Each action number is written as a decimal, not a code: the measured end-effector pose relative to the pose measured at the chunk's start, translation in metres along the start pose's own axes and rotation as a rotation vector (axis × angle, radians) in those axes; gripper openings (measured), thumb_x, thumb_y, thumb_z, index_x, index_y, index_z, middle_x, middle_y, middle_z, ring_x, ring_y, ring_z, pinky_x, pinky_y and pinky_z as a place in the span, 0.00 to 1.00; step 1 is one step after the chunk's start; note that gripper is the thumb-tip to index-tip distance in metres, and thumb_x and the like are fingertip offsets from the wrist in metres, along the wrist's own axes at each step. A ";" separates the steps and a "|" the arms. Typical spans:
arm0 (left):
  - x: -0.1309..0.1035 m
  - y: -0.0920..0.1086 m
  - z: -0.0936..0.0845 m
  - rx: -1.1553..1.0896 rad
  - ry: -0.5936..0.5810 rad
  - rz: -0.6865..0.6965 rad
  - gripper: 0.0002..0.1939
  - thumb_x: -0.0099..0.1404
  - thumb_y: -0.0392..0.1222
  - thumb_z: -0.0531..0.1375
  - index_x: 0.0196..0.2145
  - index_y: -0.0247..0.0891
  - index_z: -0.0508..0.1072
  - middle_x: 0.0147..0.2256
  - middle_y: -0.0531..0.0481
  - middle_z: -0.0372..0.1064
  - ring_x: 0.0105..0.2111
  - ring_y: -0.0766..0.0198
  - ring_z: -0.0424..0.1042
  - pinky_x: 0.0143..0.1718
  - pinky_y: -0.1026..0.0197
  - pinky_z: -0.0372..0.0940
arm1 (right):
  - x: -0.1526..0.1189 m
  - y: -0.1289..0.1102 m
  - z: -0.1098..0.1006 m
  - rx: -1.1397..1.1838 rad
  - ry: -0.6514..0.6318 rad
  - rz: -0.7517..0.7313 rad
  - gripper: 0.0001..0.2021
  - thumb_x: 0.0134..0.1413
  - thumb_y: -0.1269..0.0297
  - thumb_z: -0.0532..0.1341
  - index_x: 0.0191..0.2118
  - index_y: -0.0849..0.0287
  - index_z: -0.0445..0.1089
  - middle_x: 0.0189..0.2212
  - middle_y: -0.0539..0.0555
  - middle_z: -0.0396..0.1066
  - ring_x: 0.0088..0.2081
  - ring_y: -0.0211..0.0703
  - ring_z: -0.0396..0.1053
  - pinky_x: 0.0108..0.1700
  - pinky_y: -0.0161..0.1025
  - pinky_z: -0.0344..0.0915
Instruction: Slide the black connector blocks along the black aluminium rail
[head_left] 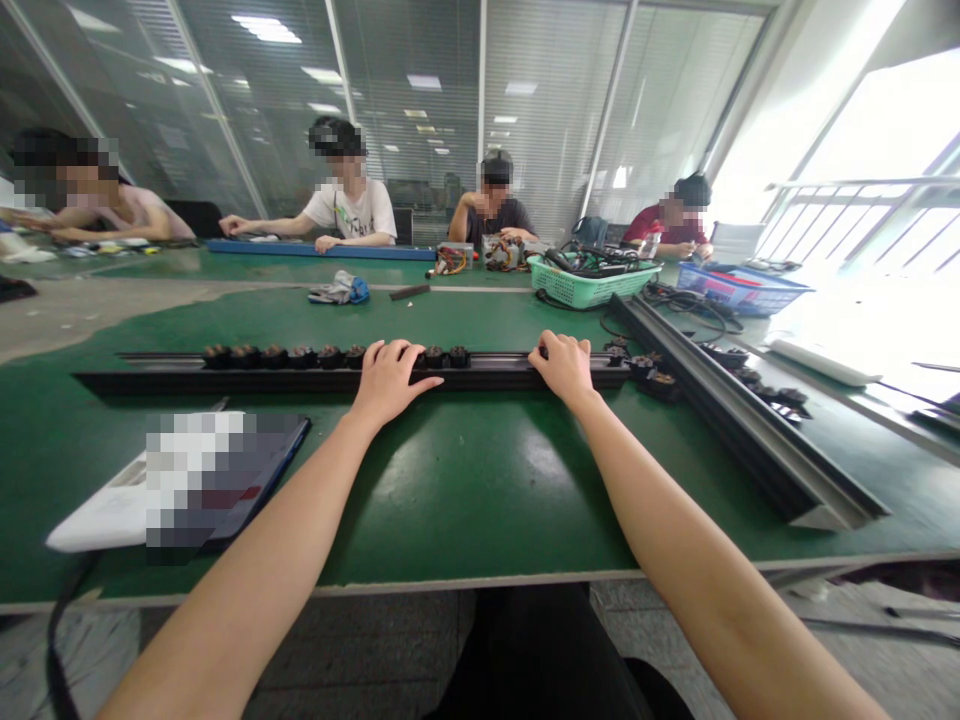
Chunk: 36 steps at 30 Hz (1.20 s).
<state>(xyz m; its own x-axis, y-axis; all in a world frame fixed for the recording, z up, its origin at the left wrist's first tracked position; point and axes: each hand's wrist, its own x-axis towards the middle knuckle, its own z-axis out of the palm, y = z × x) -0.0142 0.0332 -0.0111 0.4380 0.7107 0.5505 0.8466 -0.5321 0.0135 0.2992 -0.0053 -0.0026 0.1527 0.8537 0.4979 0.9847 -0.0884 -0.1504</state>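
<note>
A long black metal rail point(322, 381) lies across the green table. Several small round black parts point(274, 356) stand in a row along its left half. My left hand point(390, 380) rests over the rail near its middle, thumb spread to the right, with round parts on both sides of it. Farther right, my right hand point(562, 365) is at the rail with its fingers curled around something dark that I cannot make out. More loose round parts point(654, 377) lie at the rail's right end.
A second long rail point(735, 420) slants across the right side. Green basket point(592, 287) and blue basket point(739, 290) stand behind. A white device point(112, 505) lies front left. Several people sit across the table, with a blue bar point(322, 250) there.
</note>
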 end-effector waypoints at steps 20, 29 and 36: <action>0.000 0.000 0.000 -0.004 0.001 0.000 0.29 0.70 0.64 0.57 0.59 0.43 0.70 0.55 0.39 0.69 0.59 0.45 0.64 0.68 0.43 0.47 | -0.001 0.001 0.000 0.007 0.018 0.036 0.11 0.65 0.62 0.53 0.43 0.58 0.72 0.40 0.61 0.76 0.44 0.55 0.68 0.49 0.47 0.52; 0.000 0.000 0.000 0.009 0.000 0.004 0.30 0.70 0.64 0.57 0.58 0.41 0.71 0.55 0.38 0.69 0.59 0.45 0.65 0.68 0.42 0.47 | 0.000 0.004 0.002 0.014 0.029 0.049 0.11 0.64 0.62 0.54 0.43 0.58 0.73 0.40 0.61 0.76 0.44 0.55 0.68 0.50 0.48 0.53; 0.000 0.000 0.000 0.011 -0.001 0.008 0.30 0.70 0.64 0.57 0.59 0.40 0.70 0.55 0.38 0.69 0.59 0.45 0.65 0.69 0.43 0.47 | 0.000 0.004 0.002 0.015 0.034 0.076 0.10 0.64 0.62 0.54 0.42 0.58 0.72 0.40 0.61 0.77 0.44 0.55 0.68 0.49 0.47 0.52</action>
<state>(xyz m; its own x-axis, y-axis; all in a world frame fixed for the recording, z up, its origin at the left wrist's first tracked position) -0.0144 0.0334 -0.0113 0.4455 0.7068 0.5495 0.8461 -0.5330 -0.0003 0.3035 -0.0047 -0.0048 0.2295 0.8271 0.5131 0.9688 -0.1437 -0.2017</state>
